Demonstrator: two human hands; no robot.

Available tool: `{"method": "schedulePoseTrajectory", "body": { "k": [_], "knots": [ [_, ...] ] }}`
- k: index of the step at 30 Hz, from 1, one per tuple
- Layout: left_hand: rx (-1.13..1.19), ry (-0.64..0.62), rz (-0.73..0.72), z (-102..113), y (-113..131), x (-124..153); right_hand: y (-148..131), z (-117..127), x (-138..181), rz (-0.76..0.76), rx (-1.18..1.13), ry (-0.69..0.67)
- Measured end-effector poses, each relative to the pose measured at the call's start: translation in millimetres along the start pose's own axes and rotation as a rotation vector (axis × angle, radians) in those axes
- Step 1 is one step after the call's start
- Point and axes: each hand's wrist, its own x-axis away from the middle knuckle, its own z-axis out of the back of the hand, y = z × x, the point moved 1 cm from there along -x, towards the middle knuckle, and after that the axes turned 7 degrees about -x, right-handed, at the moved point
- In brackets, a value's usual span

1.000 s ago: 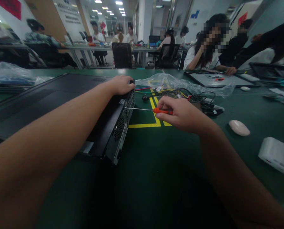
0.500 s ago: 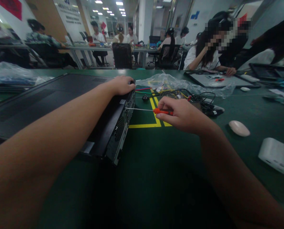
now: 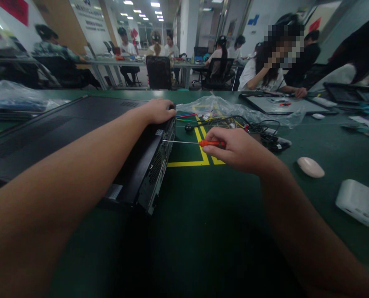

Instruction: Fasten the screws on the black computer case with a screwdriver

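Note:
A black desktop computer case [image 3: 63, 120] lies flat on the green table, its rear panel [image 3: 155, 169] of vents and ports facing right. Over the far rear corner of the case, my left hand [image 3: 159, 111] is closed on the edge, fingers curled and partly hidden. My right hand [image 3: 231, 145] is closed round the red and black handle of a screwdriver [image 3: 204, 143]. The thin shaft runs level to the left, and its tip meets the upper part of the rear panel. Whether a screw sits under the tip is too small to tell.
Behind my right hand lie tangled cables [image 3: 249, 124] and clear plastic wrap [image 3: 212, 103]. A pale mouse-like object [image 3: 310, 167] and a white boxy device [image 3: 360, 203] sit at the right. Across the table, a person [image 3: 274, 62] sits by a flat dark-edged panel [image 3: 265, 103].
My left hand and the case hold still. My right fingers have shifted very slightly round the screwdriver handle, while the tip stays at the same spot on the panel.

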Motion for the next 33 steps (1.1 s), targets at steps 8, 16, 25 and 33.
{"method": "schedulePoseTrajectory", "body": {
  "k": [8,16,25,33],
  "knots": [
    [0.009,0.007,0.005,0.9,0.8,0.3,-3.1,-0.1,0.9,-0.002,-0.076,-0.009],
    [0.026,0.012,0.002,-1.6,-1.5,-2.3,0.2,-0.9,1.3,0.014,-0.022,0.000],
    [0.005,0.005,0.011,2.2,2.3,1.6,-0.2,-1.0,1.0,0.025,-0.034,-0.008],
    [0.010,0.009,0.005,0.0,0.7,-0.4,0.1,-0.7,0.7,0.032,-0.027,-0.012]
  ]
}}
